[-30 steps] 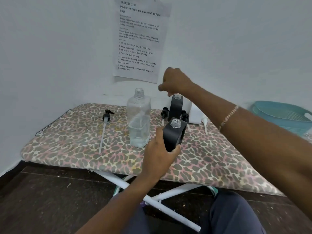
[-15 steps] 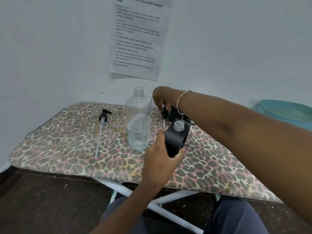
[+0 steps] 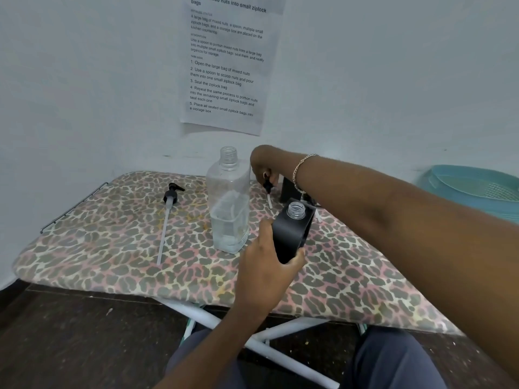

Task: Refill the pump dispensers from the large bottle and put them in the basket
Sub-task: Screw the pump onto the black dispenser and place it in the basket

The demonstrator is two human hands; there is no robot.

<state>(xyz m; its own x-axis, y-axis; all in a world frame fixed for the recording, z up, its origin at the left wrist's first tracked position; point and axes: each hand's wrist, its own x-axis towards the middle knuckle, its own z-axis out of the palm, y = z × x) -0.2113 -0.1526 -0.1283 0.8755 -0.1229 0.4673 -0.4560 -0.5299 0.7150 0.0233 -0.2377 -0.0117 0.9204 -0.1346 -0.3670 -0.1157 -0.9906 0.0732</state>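
The large bottle [image 3: 229,203] is clear, glossy plastic with a ribbed screw neck; the black dispenser [image 3: 290,237] has a smooth matt skin and a clear plastic threaded neck; the pump [image 3: 170,196] and the second pump [image 3: 267,187] have shiny black plastic heads and translucent white tubes; the board cover [image 3: 112,242] is leopard-print cloth; the basket [image 3: 474,189] is teal perforated plastic; the sheet [image 3: 224,66] is matt printed paper; the bracelet [image 3: 302,169] is shiny metal chain.

"Where did the camera sit?"
"On the person's head, at the near side of the leopard-print board [image 3: 112,248], facing forward and down across it to the wall [image 3: 84,80] behind."
"How near?"
"Near. The left hand [image 3: 264,270] hung over the board's near edge, mid-frame."
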